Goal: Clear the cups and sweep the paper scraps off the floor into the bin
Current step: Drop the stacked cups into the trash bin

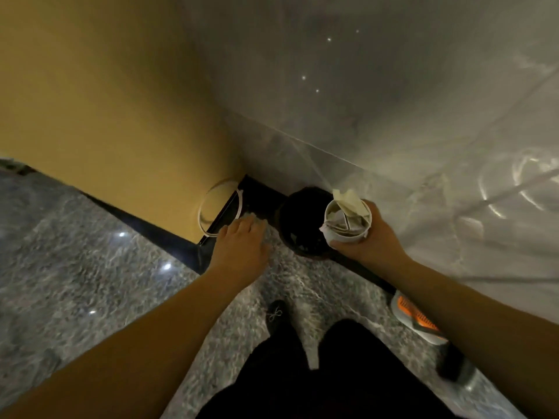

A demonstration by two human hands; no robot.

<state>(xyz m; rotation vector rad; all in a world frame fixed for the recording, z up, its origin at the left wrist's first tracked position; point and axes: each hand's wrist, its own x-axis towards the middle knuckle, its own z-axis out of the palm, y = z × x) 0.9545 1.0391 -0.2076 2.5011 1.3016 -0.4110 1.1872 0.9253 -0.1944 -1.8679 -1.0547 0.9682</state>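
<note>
My right hand (367,237) grips a white paper cup (348,220) stuffed with crumpled paper scraps, held just above the right rim of a dark round bin (298,220) in the corner. My left hand (242,240) reaches down with fingers extended toward a pale scrap (251,213) on the floor, left of the bin. The fingertips touch or nearly touch the scrap; blur hides which.
A white ring-shaped hoop (202,214) leans against the yellow wall (121,116). A grey marble wall (393,101) stands on the right. An orange and white dustpan-like tool (417,320) lies on the speckled floor (75,267) under my right forearm. My dark shoe (276,316) and trouser legs are below.
</note>
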